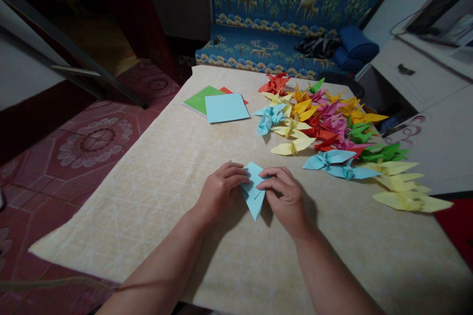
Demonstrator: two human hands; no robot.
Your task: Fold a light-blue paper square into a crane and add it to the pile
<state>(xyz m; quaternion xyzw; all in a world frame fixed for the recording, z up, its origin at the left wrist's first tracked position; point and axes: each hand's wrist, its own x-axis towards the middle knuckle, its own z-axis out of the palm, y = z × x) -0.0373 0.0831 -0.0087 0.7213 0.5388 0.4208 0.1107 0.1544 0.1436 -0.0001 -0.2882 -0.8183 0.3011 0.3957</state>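
A light blue folded paper [254, 192], kite-shaped with its long point toward me, lies on the cream tablecloth between my hands. My left hand [225, 187] is closed, its fingers pressed on the paper's left edge. On the right side, my right hand [284, 192] has curled fingers gripping the paper's edge, thumb tucked low. Beyond them a light blue square sheet [227, 108] rests over a green sheet [199, 101] and a red one. Many folded paper cranes in red, yellow, orange, pink, green and blue spread over the right side, a pale yellow crane [293, 146] nearest the paper.
The table [148, 182] has a cream patterned cloth. Behind it stands a blue sofa [258, 49] with deer patterns and dark fabric on the seat. A white cabinet [424, 133] is at the right, a metal ladder-like frame [74, 61] at the left over red floor tiles.
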